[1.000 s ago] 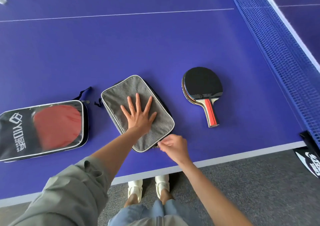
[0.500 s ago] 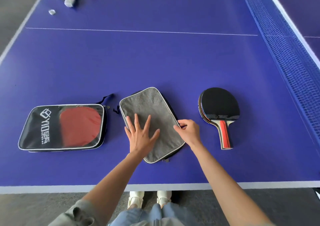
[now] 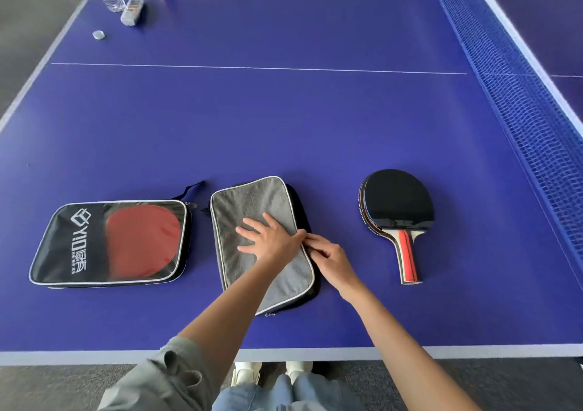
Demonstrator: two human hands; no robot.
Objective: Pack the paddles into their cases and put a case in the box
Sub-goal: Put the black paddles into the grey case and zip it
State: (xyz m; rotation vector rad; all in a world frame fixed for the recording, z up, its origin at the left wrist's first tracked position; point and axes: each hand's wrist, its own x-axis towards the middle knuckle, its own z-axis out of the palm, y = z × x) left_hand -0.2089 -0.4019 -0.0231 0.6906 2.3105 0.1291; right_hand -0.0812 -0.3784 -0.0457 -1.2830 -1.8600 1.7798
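L hand (image 3: 272, 242) lay flat on the grey case (image 3: 252, 218), fingers spread and straight, pressing the fabric down, palm near the case's right-hand edge. R hand (image 3: 329, 257) sat just beside it at that same edge, fingers curled, tips touching the piping about midway along; looked like it pinched the zip pull or the seam, but the pull itself was hidden, so can't say which. The two hands touched at thumb/fingertip.

Grey case ran long axis away from the person, tilted a bit left at the far end, dark underside showing along the right side, i.e. prob. partly unzipped there.

Key relation: the loose paddle (image 3: 398, 210) lay to the right of both hands, well apart from the case, black face up, handle pointing back toward the person, roughly parallel w/ the case. R hand was nearer it by far; a reach rightward would get the handle w/o crossing arms.

Further left, the black case (image 3: 79, 240) held a red paddle (image 3: 143, 240) behind its clear window, already packed by the look. No box in view on the table (image 3: 284, 120).
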